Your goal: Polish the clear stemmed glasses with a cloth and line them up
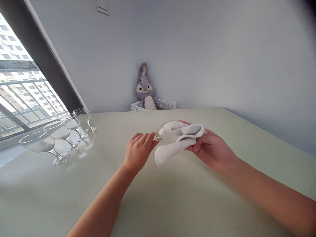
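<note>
Cradling a glass (163,131) sideways in a white cloth (177,141), the right hand (209,148) wraps its bowl for wiping. The left hand (138,149), fingers curled, pinches its end, steadying it. Four stemmed glasses (60,131) stand upright, well left of that hand; a plush toy (145,90) sits beyond.

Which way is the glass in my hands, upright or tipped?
Tipped sideways: the glass lies level, left hand at its stem end, right hand holding a white cloth at its bowl.
</note>
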`<state>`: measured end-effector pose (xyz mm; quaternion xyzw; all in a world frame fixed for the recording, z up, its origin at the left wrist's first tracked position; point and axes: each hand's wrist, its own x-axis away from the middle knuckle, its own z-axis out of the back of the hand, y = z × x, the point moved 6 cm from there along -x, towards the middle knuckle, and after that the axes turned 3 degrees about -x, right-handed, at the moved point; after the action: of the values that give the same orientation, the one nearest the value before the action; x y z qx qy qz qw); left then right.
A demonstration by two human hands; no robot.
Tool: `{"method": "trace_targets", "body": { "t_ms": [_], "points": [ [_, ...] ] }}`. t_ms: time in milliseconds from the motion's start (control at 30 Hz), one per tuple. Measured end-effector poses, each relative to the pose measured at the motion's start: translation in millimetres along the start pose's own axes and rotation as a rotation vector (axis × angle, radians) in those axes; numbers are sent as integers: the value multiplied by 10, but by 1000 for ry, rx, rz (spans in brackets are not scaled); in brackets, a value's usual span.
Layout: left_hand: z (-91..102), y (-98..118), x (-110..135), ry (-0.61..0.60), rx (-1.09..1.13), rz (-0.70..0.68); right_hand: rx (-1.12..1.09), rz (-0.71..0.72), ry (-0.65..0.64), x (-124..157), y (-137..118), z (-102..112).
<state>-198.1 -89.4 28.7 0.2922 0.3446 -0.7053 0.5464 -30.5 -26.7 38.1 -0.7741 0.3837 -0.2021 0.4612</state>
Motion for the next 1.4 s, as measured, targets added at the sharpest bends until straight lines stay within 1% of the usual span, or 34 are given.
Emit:
{"method": "trace_targets", "body": {
  "t_ms": [100,167,233,267,300,333,400,433,467,500,533,633,700,767,800,833,867,933,967,1033,1100,1133,1200,1233,1267,1300,1367,1400],
  "points": [
    [-47,-94,20,-78,45,144,73,165,174,37,-216,192],
    [-71,-143,34,-130,60,237,150,359,265,136,-414,291],
    [-90,-146,40,-171,76,276,316,596,294,287,-580,281],
    [-98,-130,39,-184,81,273,445,699,272,357,-621,221],
    [-103,-107,38,-192,81,259,607,773,204,405,-620,121],
    [-107,-83,37,-195,74,242,796,817,87,426,-572,-12],
    [-110,-46,39,-190,46,206,1188,843,-217,412,-363,-272],
    [-110,-33,41,-186,30,185,1355,843,-350,386,-246,-359],
    [-107,-24,42,-179,18,161,1486,844,-443,348,-151,-411],
    [-102,-20,42,-170,9,138,1583,853,-488,298,-91,-438],
    [-95,-19,41,-160,2,116,1651,864,-502,243,-58,-453],
    [-64,-33,30,-131,-18,75,1744,892,-528,88,-30,-496],
    [-36,-26,18,-110,-34,44,1763,919,-526,-2,-50,-546],
    [10,19,5,-61,-78,-24,1746,918,-466,-102,-114,-587],
    [35,48,1,-31,-108,-62,1718,885,-420,-160,-156,-588],
    [55,76,-1,-5,-139,-96,1673,819,-370,-223,-197,-566],
    [70,100,-1,13,-165,-122,1606,722,-319,-288,-232,-519],
    [80,128,-2,23,-190,-144,1395,490,-234,-393,-263,-359],
    [81,137,-3,21,-188,-146,1251,387,-199,-424,-255,-262],
    [79,137,-11,7,-158,-118,909,233,-119,-444,-195,-56],
    [74,104,-25,-24,-106,-28,563,134,-52,-406,-61,105],
    [70,81,-31,-43,-81,29,416,99,-24,-365,27,153],
    [64,37,-38,-81,-46,146,220,91,23,-245,199,172],
    [57,15,-37,-110,-35,202,182,124,44,-173,264,151],
    [45,-9,-32,-149,-21,261,191,172,65,-100,313,118],
    [26,-39,-20,-202,5,329,249,222,78,-32,352,73],
    [-26,-105,22,-322,114,475,488,321,61,64,397,-41],
    [-56,-132,48,-378,199,543,653,379,21,86,406,-109]
  ]
}}
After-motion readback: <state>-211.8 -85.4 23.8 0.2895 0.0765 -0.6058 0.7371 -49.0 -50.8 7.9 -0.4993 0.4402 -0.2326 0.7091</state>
